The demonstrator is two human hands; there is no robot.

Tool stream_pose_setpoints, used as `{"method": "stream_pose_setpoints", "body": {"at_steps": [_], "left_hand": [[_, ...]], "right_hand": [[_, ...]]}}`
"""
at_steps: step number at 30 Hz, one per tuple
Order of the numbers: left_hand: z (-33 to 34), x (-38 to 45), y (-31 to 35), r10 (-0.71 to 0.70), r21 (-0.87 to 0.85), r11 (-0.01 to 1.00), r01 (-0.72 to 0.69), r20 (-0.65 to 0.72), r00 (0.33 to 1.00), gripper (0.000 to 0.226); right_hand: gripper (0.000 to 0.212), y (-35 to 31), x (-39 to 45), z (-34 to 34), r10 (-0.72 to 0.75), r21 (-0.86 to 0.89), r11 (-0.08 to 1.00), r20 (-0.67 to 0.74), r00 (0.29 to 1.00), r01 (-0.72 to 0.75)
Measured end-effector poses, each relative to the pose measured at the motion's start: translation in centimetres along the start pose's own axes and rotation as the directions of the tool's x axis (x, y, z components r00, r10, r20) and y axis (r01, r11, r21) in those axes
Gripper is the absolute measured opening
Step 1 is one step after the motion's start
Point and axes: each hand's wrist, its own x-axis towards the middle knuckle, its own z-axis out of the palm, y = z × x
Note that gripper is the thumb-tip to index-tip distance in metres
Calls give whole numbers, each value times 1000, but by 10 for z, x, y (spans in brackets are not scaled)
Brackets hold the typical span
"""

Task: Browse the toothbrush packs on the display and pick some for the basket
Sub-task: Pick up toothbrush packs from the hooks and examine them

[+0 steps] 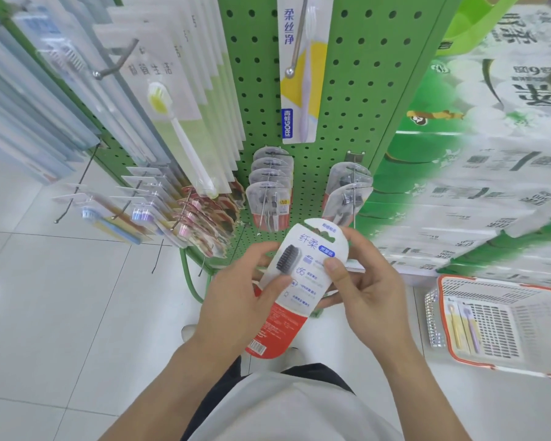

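Here the step in hand looks like inspection: 1 toothbrush pack (291, 281) is held up at the centre of the frame, below the green pegboard display (357, 90), with its printed face toward the camera. To do this well, the pack should stay steady and flat to the eye, with thumbs kept off the text and off the clear window over the dark bristles — the left thumb already sits close to that window. If the pack is wanted, the sensible move would be to pass it to 1 hand and lower it into the basket (458, 358) at the lower right of the frame, laying it beside what is there and not dropping it from height.

The left hand (236, 300) grasps the pack along its left edge and lower body, thumb on the front, fingers curled behind; the red bottom end with the barcode pokes out below the palm. The right hand (360, 281) pinches the upper right edge, thumb pressed on the face near the blue label, index finger curved over the rounded top. Neither hand is slack.

The basket stands on the floor, well apart from the hands, and already holds a pack with 2 brushes (463, 326) — 1 yellow, 1 purple. More packs (269, 198) of the same shape hang on hooks just above the held one.
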Motion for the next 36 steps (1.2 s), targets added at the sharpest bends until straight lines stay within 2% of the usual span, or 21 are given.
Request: {"method": "stream_pose_setpoints", "body": {"at_steps": [4, 7, 9, 10, 12, 14, 15, 18, 20, 22, 24, 26, 27, 32, 36], "left_hand": [[0, -1, 9, -21, -139, 990, 4, -120, 993, 9], [-1, 0, 9, -52, -171, 985, 29, -132, 990, 26], [4, 0, 4, -56, -100, 994, 44, -128, 990, 30], [8, -1, 1, -18, -38, 999, 12, -163, 987, 29], [17, -4, 0, 183, 99, 982, -162, -255, 949, 42], [28, -8, -4, 360, 167, 930, -328, -231, 904, 55], [32, -9, -4, 384, 171, 919, -356, -177, 906, 60], [40, -13, -6, 349, 153, 926, -344, 0, 937, 69], [37, -12, -6, 315, 99, 943, -317, 40, 948, 66], [31, -10, -5, 275, 36, 961, -275, 19, 961, 60], [24, -9, -3, 221, -29, 975, -222, -50, 974, 43], [20, -8, 0, 147, -127, 979, -158, -86, 985, 21], [20, -8, 0, 115, -173, 976, -130, -92, 989, 18], [18, -1, -6, 23, -366, 930, -41, -52, 998, 25], [16, 2, -11, 31, -545, 838, -30, -7, 999, 29]], "right_hand": [[39, 1, -3, 7, 0, -34, 999, 52, 999, 1], [39, -1, -5, 12, -7, -44, 999, 52, 999, 9], [38, 1, -7, 16, 1, -43, 999, 1, 1000, -1], [36, 3, -8, 19, 7, -37, 999, -44, 999, -9], [28, 6, -9, 25, 34, 10, 999, -150, 988, -33], [23, 10, -10, 29, 58, 54, 997, -214, 975, -48], [24, 11, -9, 30, 63, 57, 997, -219, 974, -52], [31, 14, -8, 32, 74, 97, 994, -168, 983, -58], [37, 15, -6, 33, 54, 82, 996, -112, 992, -45], [44, 17, -4, 34, 53, 85, 995, -51, 997, -48], [47, 21, -4, 34, 36, 82, 996, 5, 999, -36], [43, 23, -2, 33, -9, 20, 1000, 49, 999, 8], [40, 24, -2, 32, -30, -17, 999, 65, 997, 31], [39, 30, 4, 22, -127, -223, 966, 33, 991, 131], [56, 33, 6, 19, -49, -270, 961, 32, 998, 56]]}}
